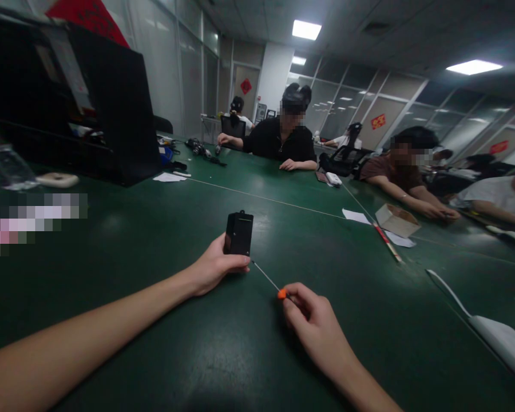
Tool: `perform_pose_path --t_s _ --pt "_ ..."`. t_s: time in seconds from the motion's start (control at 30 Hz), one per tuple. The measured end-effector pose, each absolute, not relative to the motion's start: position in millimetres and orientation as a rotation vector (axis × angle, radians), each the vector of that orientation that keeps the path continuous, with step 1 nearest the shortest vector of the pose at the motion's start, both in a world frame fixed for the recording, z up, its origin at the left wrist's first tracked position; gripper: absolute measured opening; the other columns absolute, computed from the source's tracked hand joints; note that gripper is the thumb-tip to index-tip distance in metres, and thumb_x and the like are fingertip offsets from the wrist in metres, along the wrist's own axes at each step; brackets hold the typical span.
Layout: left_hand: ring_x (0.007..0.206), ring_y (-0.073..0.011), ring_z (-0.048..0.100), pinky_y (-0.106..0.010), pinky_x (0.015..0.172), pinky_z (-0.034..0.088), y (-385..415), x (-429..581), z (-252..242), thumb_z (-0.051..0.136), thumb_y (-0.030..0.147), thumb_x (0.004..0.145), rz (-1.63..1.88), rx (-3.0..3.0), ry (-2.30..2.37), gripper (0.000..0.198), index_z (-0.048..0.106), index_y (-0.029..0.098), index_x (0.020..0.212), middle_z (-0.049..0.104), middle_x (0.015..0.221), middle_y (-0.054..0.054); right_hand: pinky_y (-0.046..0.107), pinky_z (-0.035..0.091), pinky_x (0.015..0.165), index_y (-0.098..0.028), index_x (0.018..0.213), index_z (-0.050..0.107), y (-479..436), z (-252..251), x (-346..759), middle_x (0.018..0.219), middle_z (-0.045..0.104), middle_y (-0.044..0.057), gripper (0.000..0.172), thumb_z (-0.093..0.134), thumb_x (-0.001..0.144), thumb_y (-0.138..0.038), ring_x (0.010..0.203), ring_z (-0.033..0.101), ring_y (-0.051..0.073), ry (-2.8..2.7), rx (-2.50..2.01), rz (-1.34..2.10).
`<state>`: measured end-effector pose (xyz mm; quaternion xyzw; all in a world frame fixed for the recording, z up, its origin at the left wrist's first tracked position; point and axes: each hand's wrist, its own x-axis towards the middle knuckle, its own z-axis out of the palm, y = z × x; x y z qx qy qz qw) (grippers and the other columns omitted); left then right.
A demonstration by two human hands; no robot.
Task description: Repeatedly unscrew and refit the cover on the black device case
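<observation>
While the left hand (218, 264) clamps a black box (241, 233), the right hand (315, 320) pinches a thin screwdriver (282, 293)

As the one black box stands roughly upright in the left hand, above the green table (171, 360), the thumb presses across its lower front edge and the other fingers close round the side and bottom, partly hidden. The right thumb and forefinger meet on the orange end of the one screwdriver; the remaining fingers curl behind, hard to make out. Its thin shaft points up and left, the tip just beside the box's lower right corner; whether they touch, I cannot tell.

To the right lie two white sheets (356, 216), one open carton (385, 224) and one red-and-pale stick (385, 241). One dark monitor-like panel (115, 114) stands at left. Across the table sits one person in black (261, 137).
</observation>
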<state>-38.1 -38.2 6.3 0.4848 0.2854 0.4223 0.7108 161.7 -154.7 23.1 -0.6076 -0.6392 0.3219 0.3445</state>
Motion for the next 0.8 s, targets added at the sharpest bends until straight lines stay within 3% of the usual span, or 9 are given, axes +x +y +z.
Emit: perform_pose_path --t_s 0.13,0.33,0.5,0.57,0.67,0.8 --pt "0.073 -0.0129 0.060 -0.029 0.067 0.051 -39 -38 7 0.077 0.015 0.068 0.973 1.131 0.644 0.041 0.049 0.016 0.098 0.057 0.090 -0.002 0.026 0.033 0.054 -0.018 0.093 0.062 -153 19 161 0.060 0.045 -0.004 0.023 0.050 0.091 -0.037 0.054 0.042 0.012 -1.579 -1.569 0.815" --pt "0.071 -0.0130 0.059 -0.028 0.065 0.049 -36 -38 3 0.077 0.016 0.068 0.989 1.225 0.657 0.039 0.052 0.016 0.098 0.058 0.087 -0.001 0.027 0.040 0.063 -0.018 0.092 0.065 -152 24 159 0.073 0.060 0.000 0.021 0.051 0.089 -0.034 0.066 0.054 0.015 -1.641 -1.609 0.769" --pt "0.071 -0.0135 0.058 -0.027 0.066 0.047 -36 -38 1 0.076 0.015 0.067 1.027 1.301 0.649 0.040 0.052 0.017 0.099 0.058 0.082 0.001 0.026 0.041 0.062 -0.018 0.091 0.065 -153 30 156 0.072 0.061 0.000 0.019 0.054 0.088 -0.033 0.067 0.056 0.015 -1.646 -1.605 0.769" --pt "0.073 -0.0142 0.057 -0.027 0.067 0.046 -36 -39 3 0.076 0.016 0.066 1.053 1.344 0.686 0.041 0.052 0.017 0.100 0.058 0.083 0.001 0.023 0.039 0.054 -0.018 0.092 0.064 -152 30 155 0.069 0.059 -0.001 0.019 0.056 0.087 -0.035 0.059 0.052 0.012 -1.574 -1.579 0.891" --pt "0.081 -0.0168 0.057 -0.028 0.072 0.046 -38 -39 9 0.075 0.018 0.066 1.107 1.489 0.776 0.045 0.053 0.016 0.105 0.060 0.089 -0.001 0.018 0.025 0.039 -0.019 0.094 0.058 -150 29 156 0.063 0.055 -0.005 0.022 0.063 0.084 -0.038 0.042 0.037 0.005 -1.325 -1.503 1.213" --pt "0.090 -0.0206 0.059 -0.032 0.080 0.047 -44 -38 11 0.071 0.017 0.068 1.149 1.702 0.831 0.054 0.051 0.015 0.118 0.062 0.102 -0.005 0.015 0.009 0.033 -0.020 0.094 0.054 -150 33 159 0.066 0.055 -0.006 0.029 0.072 0.078 -0.035 0.036 0.021 0.000 -1.000 -1.327 1.544"
